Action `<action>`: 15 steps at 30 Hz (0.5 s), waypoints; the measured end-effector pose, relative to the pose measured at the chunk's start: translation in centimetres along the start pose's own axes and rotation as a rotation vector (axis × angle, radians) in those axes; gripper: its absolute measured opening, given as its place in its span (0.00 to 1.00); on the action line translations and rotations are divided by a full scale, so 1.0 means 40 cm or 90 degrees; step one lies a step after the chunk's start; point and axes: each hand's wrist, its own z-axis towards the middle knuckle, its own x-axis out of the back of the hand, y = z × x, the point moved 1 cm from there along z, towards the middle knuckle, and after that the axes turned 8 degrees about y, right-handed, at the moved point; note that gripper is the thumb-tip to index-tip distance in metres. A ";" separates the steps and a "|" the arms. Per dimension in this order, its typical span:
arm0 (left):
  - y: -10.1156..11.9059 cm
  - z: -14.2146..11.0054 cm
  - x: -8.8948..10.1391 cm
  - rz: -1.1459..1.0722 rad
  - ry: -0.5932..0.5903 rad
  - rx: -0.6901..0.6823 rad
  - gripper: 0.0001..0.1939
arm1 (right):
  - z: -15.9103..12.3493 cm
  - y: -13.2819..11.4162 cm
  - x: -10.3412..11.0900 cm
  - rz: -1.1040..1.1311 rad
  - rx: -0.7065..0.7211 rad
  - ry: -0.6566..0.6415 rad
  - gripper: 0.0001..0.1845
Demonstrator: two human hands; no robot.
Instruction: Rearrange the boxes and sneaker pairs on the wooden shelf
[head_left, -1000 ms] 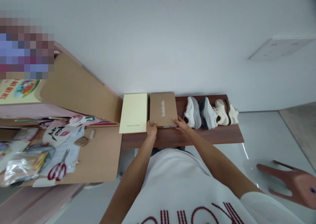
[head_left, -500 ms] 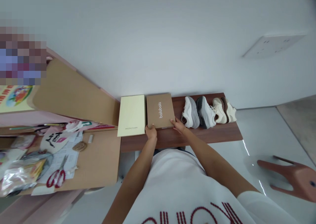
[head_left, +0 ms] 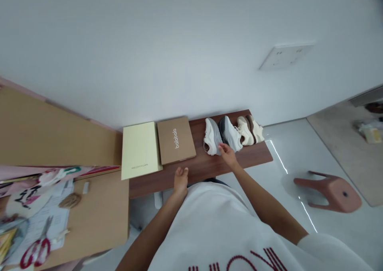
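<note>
A brown shoe box (head_left: 176, 140) with white "balabala" lettering lies lid up on a dark wooden bench (head_left: 197, 168). Close on its left lies a pale yellow shoe box (head_left: 140, 149). My left hand (head_left: 181, 179) is just in front of the brown box, apart from it, loosely curled with thumb and fingers separated and nothing in it. My right hand (head_left: 228, 155) is by the front of the white-and-grey sneakers, its fingers slightly bent and apart; whether it touches a shoe is unclear. The left sneaker (head_left: 213, 137) and right sneaker (head_left: 231, 133) stand side by side. Cream-and-brown shoes (head_left: 249, 130) sit at the bench's right end.
On the left, a desk (head_left: 101, 211) bears red-handled scissors (head_left: 37, 251), papers and a coil of twine (head_left: 70, 200). A white wall with a socket plate (head_left: 285, 56) rises behind the bench. A reddish-brown stool (head_left: 338, 193) stands on the floor to the right.
Both hands have let go of the brown box. My left hand drew back toward my body; my right hand moved right to the sneakers. The view has turned to the right.
</note>
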 end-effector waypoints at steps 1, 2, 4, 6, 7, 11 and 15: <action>0.001 -0.013 -0.029 0.000 -0.042 0.005 0.27 | 0.016 0.011 0.048 -0.028 0.001 0.038 0.33; 0.004 -0.023 -0.061 0.008 -0.080 0.006 0.27 | 0.033 0.024 0.094 -0.062 -0.002 0.075 0.32; 0.017 -0.032 -0.135 0.040 -0.139 0.001 0.26 | 0.070 0.050 0.171 -0.146 -0.015 0.127 0.29; 0.033 -0.029 -0.212 0.093 -0.169 -0.030 0.26 | 0.107 0.076 0.226 -0.234 -0.022 0.124 0.27; 0.041 -0.024 -0.249 0.127 -0.173 -0.056 0.26 | 0.126 0.089 0.244 -0.270 -0.022 0.100 0.25; 0.068 0.011 -0.367 0.294 -0.159 -0.193 0.27 | 0.191 0.128 0.279 -0.336 -0.016 -0.073 0.25; 0.086 0.044 -0.421 0.444 -0.163 -0.273 0.24 | 0.232 0.146 0.290 -0.397 0.023 -0.203 0.21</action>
